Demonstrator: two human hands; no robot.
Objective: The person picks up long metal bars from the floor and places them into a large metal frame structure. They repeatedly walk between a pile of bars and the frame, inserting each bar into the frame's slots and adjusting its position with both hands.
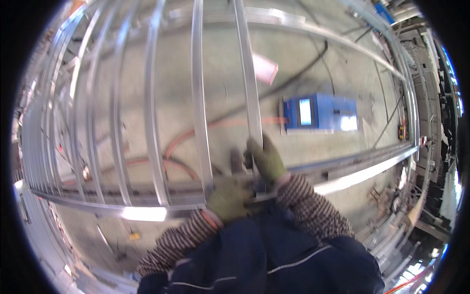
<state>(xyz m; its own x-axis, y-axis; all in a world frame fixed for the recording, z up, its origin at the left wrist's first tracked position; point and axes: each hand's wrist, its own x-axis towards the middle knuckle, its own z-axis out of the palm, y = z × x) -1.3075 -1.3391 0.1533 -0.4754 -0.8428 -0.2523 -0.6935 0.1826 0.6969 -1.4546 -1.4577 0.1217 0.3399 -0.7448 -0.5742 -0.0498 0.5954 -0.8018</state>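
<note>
And here the right hand (267, 159) is gripping a metal bar (248, 73), its fingers (251, 145) curling around the bar just above the near rail (362, 175). The left hand (229, 202) is lying low beside the bar's foot, over that same rail; blur is hiding its fingers, so I'm not able to tell whether they are spread or pinching anything.

The bar is running from the far rail (350, 44) toward the near one, right of the row of bars (151, 88), which is already filling the frame's left part. So that side is looking largely done. This bar appears to be the one being set in or adjusted; its foot is hiding between the hands, so whether it is sitting home or fastened is staying unclear.

What seems to be left is the stretch toward the frame's right edge (414, 117), where no crossing bars are showing, and a blue machine (323, 112) and its orange hose (196, 134) are lying in view on the floor (298, 63).
</note>
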